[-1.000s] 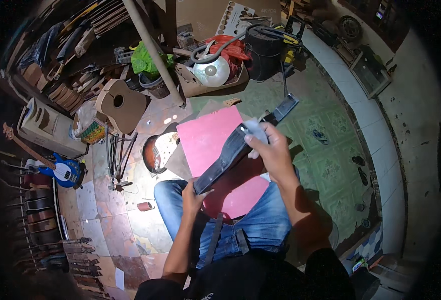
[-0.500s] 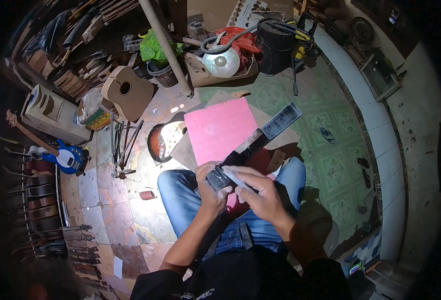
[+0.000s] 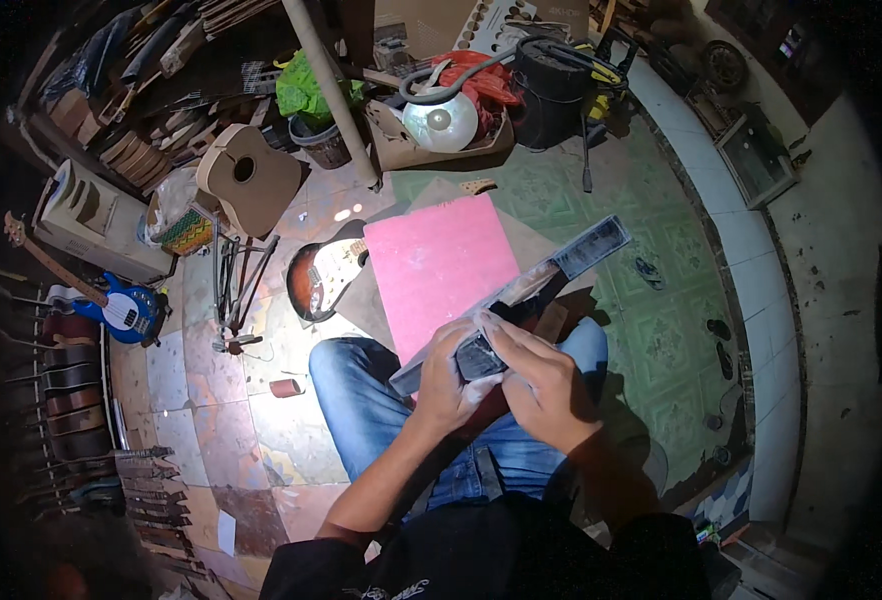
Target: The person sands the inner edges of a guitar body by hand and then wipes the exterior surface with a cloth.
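Observation:
A long dark piece (image 3: 591,244) with pale grey dust on it slants across my lap, its far end up to the right. My left hand (image 3: 444,385) is closed round its near end, beside a blackened blocky part (image 3: 478,359). My right hand (image 3: 551,390) is closed over that same end, fingertips meeting my left hand's; anything under those fingers is hidden. A pink board (image 3: 436,260) lies in front of my hands, on grey sheets (image 3: 523,240), above my jean-clad knees.
A sunburst guitar body (image 3: 311,285), metal tools (image 3: 231,300) and a red-brown roll (image 3: 284,388) are left of me. An unfinished guitar (image 3: 246,195), blue bass (image 3: 131,310), wood pieces, black bucket (image 3: 543,110) and boxed clutter surround the floor. Sandals (image 3: 647,272) lie at right.
My right hand has moved down from the piece's middle to the near end beside my left hand. The pale pad it held is now hidden. The far end has tilted and shifted rightward.

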A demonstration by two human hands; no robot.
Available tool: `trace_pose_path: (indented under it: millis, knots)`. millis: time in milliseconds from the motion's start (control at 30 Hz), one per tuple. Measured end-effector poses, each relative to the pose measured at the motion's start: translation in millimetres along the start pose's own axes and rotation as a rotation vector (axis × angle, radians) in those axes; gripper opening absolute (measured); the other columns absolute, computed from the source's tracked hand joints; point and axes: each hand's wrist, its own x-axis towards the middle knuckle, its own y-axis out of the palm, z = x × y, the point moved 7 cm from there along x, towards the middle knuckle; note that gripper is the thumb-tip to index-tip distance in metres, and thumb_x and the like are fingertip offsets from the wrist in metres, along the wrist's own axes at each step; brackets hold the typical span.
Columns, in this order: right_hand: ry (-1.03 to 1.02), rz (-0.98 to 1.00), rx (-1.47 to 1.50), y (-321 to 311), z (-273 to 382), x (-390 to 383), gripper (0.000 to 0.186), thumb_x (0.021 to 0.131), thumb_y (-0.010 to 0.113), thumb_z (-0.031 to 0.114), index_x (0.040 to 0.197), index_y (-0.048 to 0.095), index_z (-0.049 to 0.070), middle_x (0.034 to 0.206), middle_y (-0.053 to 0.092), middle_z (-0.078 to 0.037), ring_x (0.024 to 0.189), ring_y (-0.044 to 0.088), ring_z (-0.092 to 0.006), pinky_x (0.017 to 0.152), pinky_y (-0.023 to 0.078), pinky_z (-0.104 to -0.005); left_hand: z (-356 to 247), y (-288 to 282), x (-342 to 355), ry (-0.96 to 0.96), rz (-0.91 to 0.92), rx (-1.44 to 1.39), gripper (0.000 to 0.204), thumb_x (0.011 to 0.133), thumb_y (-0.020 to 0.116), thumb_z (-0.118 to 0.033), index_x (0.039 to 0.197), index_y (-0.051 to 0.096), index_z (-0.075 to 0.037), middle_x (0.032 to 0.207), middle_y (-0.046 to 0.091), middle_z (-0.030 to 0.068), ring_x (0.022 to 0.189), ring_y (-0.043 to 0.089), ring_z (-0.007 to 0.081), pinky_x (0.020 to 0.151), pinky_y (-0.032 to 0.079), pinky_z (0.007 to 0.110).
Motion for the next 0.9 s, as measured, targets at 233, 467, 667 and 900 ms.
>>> trace_pose_path:
  millis: [233,467,667,900]
  knots:
    - [-0.026,-0.007,-0.404,-14,13,6,0.053,0.085,0.061,-0.001,0.137,0.064,0.008,0.145,0.06,-0.011,0.083,0.064,-0.0302,0.079,0.056,-0.0386,3,10,13,-0.056,0.073,-0.005,0.072,0.079,0.081,-0.014,0.14,0.045,0.0,0.129,0.055,0.0262,0.119,0.057,0.0437,0.104,0.045,0.049]
    - [0.001,0.119,-0.532,-27,21,-3,0.058,0.078,0.06,-0.009,0.135,0.064,0.004,0.142,0.062,-0.016,0.085,0.063,-0.0351,0.084,0.053,-0.0396,-2,16,20,-0.092,0.032,-0.048,0.066,0.079,0.08,-0.01,0.137,0.051,0.0,0.131,0.056,0.0257,0.121,0.056,0.0433,0.105,0.045,0.048]
    - [-0.049,0.106,-0.566,-29,25,0,0.052,0.08,0.062,-0.005,0.131,0.067,0.005,0.141,0.063,-0.015,0.089,0.065,-0.0348,0.084,0.054,-0.0411,0,12,8,0.132,-0.21,-0.057,0.062,0.077,0.085,-0.012,0.131,0.058,0.001,0.128,0.062,0.0236,0.118,0.064,0.0376,0.102,0.051,0.042]
    - [-0.058,0.07,-0.682,-34,28,1,0.048,0.082,0.062,-0.001,0.13,0.069,0.007,0.141,0.063,-0.012,0.088,0.066,-0.0349,0.082,0.056,-0.0404,-1,18,17,-0.01,-0.109,-0.109,0.061,0.077,0.086,-0.01,0.131,0.058,0.0,0.129,0.065,0.0244,0.121,0.065,0.0362,0.104,0.051,0.043]
